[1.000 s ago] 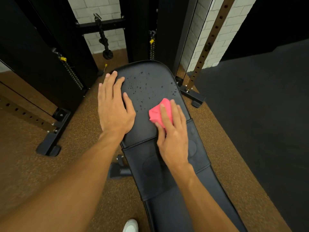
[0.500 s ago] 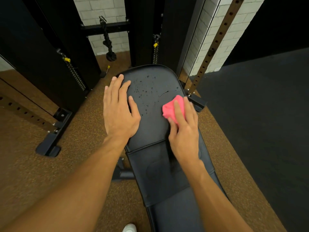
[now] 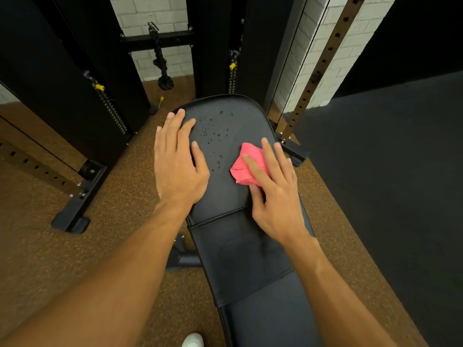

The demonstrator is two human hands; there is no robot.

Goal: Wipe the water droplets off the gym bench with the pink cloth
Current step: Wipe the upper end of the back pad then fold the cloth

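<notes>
Hands lie apart on the black bench [image 3: 240,259], both with fingers extended and neither curled round anything. The right hand [image 3: 275,196] presses straight fingers down on the pink cloth [image 3: 246,164], which is folded into a small wad; the thumb sits at the cloth's near edge. The cloth rests on the right side of the head pad, close to its edge. The left hand [image 3: 178,169] is at 9 o'clock from the cloth, flat on the pad's left side, palm down, with its outer fingers reaching over the rim.

Water droplets [image 3: 215,132] are scattered between the two hands, at about 10 o'clock from the cloth and running toward the far end of the pad.

At 11 o'clock from the bench head a black rope handle [image 3: 161,61] hangs from a crossbar, with a white brick wall [image 3: 155,11] behind it. At 1 o'clock stands a brown upright [image 3: 323,63] pierced with holes. A black frame foot [image 3: 75,216] sits at 9 o'clock on the speckled brown floor [image 3: 50,259]. A dark mat [image 3: 400,196] spreads at 3 o'clock. At 6 o'clock, just left of the bench, shows the tip of a white shoe [image 3: 193,340].
</notes>
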